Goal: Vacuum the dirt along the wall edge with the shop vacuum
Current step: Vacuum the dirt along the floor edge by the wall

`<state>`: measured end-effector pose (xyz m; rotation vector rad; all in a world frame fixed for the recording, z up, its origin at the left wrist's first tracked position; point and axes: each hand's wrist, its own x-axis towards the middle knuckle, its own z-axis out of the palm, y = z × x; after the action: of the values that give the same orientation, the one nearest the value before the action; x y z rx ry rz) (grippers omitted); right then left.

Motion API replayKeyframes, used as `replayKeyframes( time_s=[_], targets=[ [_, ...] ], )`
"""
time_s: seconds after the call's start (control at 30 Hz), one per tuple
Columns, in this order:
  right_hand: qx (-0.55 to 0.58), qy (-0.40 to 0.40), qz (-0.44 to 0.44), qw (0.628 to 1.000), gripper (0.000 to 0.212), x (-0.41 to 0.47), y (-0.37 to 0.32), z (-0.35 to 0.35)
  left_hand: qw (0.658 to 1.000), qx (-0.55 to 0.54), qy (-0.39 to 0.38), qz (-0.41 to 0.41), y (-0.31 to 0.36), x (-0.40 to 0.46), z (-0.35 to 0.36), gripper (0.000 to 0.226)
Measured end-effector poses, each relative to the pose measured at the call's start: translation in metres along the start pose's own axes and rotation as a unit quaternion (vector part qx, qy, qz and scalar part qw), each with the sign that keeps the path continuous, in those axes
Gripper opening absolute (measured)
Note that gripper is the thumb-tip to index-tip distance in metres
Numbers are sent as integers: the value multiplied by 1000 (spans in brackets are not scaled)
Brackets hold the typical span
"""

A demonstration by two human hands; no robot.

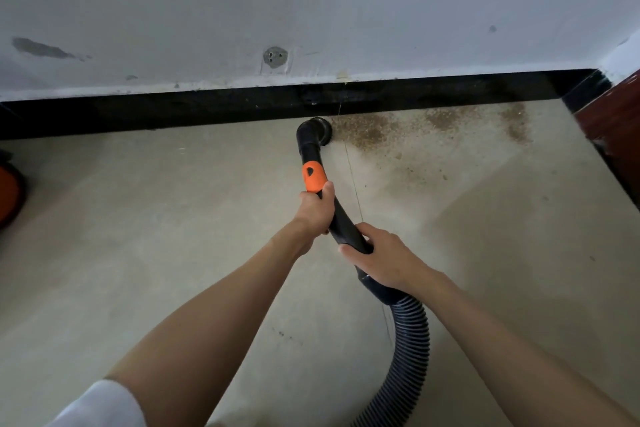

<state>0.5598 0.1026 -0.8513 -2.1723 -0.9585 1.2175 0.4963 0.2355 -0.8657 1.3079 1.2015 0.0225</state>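
Note:
A black vacuum wand with an orange collar (313,177) points at the wall, and its round nozzle (315,130) rests on the floor against the black skirting (173,113). My left hand (315,208) grips the wand just below the orange collar. Lower down, my right hand (384,258) grips the black tube where the ribbed hose (410,340) begins. Brown dirt (374,130) lies scattered along the skirting to the right of the nozzle, reaching toward the corner, with loose specks (412,170) farther out on the floor.
The hose curves down and out of the frame bottom. An orange and black body of the shop vacuum (8,191) shows at the left edge. A dark red wooden surface (613,121) stands at the right corner. The white wall (311,10) has patched spots.

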Motion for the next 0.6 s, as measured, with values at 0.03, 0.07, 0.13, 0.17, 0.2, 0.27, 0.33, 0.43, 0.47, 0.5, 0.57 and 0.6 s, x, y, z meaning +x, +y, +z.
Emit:
replayKeyframes(
  time_s=[0.03,0.07,0.13,0.17,0.2,0.27,0.33,0.43,0.47,0.5,0.57,0.6],
  targets=[
    [-1,5,3,1000,18,1,5,-4,1000,2,-9,-1,3,3,5,44],
    [1,11,6,1000,18,3,9,-8,1000,3,-18,-3,7,6,11,44],
    [13,23,15,1000,18,4,15,-17,999,-3,-33,-3,13,12,22,41],
    [16,28,19,999,17,5,18,-22,999,-9,-37,-2,16,13,27,39],
    [16,32,22,999,15,5,20,-27,999,-15,-40,-3,19,15,32,39],
    [10,29,29,999,12,4,21,-33,999,-25,-41,-5,19,16,38,40],
    [0,14,33,999,13,4,19,-36,999,-36,-29,-5,16,17,38,39],
    [-32,-5,24,999,17,11,5,-40,998,-61,7,0,13,20,28,37],
    [-42,-10,14,999,17,16,-1,-41,997,-77,20,0,12,22,22,35],
    [-49,-16,7,999,16,20,-7,-41,995,-94,33,-5,12,22,17,33],
    [-66,-28,1,997,17,28,-16,-42,994,-101,45,-15,14,26,6,35],
    [-72,-36,5,997,20,31,-18,-42,995,-89,44,-17,16,28,2,38]
  ],
)
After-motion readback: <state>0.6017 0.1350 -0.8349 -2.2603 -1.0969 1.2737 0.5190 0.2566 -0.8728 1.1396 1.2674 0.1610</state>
